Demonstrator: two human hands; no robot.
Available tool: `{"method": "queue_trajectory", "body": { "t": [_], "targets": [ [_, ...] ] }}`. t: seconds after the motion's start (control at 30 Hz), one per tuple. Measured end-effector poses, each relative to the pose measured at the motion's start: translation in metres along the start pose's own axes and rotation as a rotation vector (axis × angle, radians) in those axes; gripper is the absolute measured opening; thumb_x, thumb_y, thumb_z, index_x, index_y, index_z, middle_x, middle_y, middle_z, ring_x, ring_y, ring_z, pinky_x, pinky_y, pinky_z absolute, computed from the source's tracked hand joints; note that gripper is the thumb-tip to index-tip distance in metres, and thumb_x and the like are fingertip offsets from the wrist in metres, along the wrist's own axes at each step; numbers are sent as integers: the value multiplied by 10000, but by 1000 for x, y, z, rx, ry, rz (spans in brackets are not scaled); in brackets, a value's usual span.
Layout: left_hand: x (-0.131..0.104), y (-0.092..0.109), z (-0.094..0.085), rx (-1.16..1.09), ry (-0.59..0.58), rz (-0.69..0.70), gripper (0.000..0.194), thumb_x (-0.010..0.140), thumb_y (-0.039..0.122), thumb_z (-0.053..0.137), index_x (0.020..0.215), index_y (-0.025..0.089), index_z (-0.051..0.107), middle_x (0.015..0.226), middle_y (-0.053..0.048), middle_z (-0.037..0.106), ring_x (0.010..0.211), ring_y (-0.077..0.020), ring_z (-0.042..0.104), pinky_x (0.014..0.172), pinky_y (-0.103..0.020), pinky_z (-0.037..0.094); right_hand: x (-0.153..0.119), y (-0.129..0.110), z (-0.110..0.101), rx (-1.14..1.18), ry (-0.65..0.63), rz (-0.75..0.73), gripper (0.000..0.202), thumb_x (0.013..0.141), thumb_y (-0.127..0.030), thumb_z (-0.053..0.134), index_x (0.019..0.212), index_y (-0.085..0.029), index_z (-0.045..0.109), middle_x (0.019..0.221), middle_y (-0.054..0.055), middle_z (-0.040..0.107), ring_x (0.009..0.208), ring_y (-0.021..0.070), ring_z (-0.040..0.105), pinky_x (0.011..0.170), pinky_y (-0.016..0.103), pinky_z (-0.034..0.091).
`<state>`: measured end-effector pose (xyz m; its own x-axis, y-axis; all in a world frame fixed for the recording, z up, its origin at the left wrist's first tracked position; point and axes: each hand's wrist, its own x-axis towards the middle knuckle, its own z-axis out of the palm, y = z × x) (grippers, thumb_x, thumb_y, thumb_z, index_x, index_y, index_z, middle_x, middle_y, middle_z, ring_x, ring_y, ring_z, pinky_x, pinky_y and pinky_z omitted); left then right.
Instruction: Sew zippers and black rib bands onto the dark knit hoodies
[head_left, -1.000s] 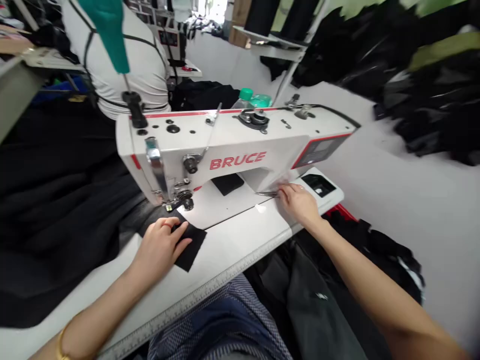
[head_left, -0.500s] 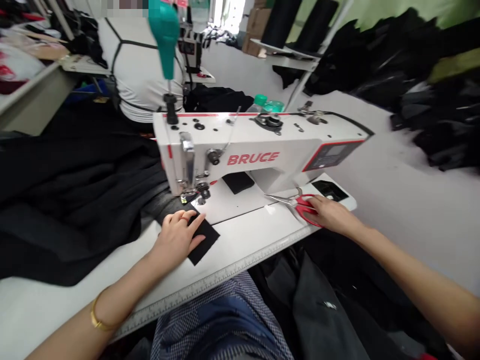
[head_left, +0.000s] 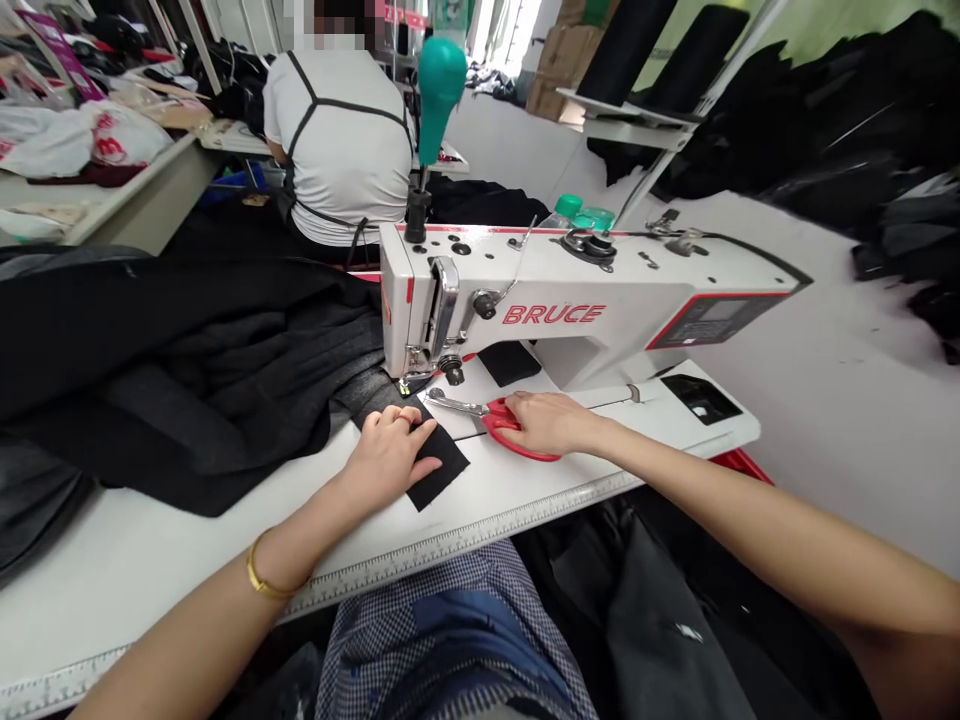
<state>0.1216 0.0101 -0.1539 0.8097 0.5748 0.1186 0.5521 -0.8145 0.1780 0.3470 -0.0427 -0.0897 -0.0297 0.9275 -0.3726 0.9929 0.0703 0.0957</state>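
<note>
My left hand [head_left: 391,455] lies on a strip of black fabric [head_left: 444,470], pressing it against the white sewing table, thumb apart from the fingers. In my right hand [head_left: 555,422] is a pair of scissors with red handles [head_left: 492,414]. Their blades point left, and the tips are close to the needle area of the sewing machine [head_left: 630,300], just beyond my left fingers. Whether the blades touch the fabric or a thread, I cannot tell. From the strip, a large heap of black cloth [head_left: 247,370] spreads over the table's left side.
A measuring tape [head_left: 465,535] runs along the table's front edge. A small black piece [head_left: 510,363] lies under the machine arm. A teal-handled screwdriver [head_left: 441,95] stands upright on the machine head. Beyond sits a person in white [head_left: 349,150]. Dark cloth is piled at right.
My right hand has brought the scissors left, from the machine bed's right part to near the needle. My left hand stays on the black strip. The camera view has shifted left.
</note>
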Motion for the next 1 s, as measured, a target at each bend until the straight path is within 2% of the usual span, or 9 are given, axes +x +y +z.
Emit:
{"method": "queue_trajectory", "body": {
  "t": [0.23,0.47,0.73,0.8,0.87,1.0],
  "targets": [
    [0,0,-1,-5,-12,-5,450,806,439,501,1184,194,506,1131,-101,500,993,-258,420,817,-393,342,14,-9,0,-126,81,-9,411,841,-489,350,922,-141,555,924,123,618,782,267,614,651,337,445],
    [1,1,-3,12,-44,-22,451,814,449,484,1196,208,496,1144,-96,496,1003,-254,417,825,-388,341,19,-14,-3,-175,80,-16,423,844,-491,371,975,-126,542,968,138,600,801,248,614,672,297,445],
    [2,1,-3,4,-46,-16,445,815,440,486,1192,205,504,1142,-101,494,1002,-257,417,835,-394,344,19,-9,-1,-169,108,-53,373,843,-466,400,926,-141,563,885,108,614,740,233,618,609,279,423],
    [2,0,-3,9,-40,-10,440,814,436,491,1190,208,509,1142,-103,496,1004,-257,417,842,-396,344,12,-1,2,-160,131,-35,371,839,-470,407,941,-151,563,903,98,614,740,221,614,605,272,413],
    [2,-1,-2,15,-36,4,442,812,430,496,1191,204,512,1140,-106,499,998,-257,420,842,-398,349,-2,16,8,-124,176,1,361,836,-468,409,964,-167,562,941,85,612,755,208,607,598,260,402],
    [2,-7,3,27,1,51,439,813,421,495,1183,188,527,1110,-112,512,971,-261,432,817,-406,375,-45,78,32,4,243,146,355,827,-462,407,993,-195,572,991,68,607,803,196,587,607,248,397]
  ]
}}
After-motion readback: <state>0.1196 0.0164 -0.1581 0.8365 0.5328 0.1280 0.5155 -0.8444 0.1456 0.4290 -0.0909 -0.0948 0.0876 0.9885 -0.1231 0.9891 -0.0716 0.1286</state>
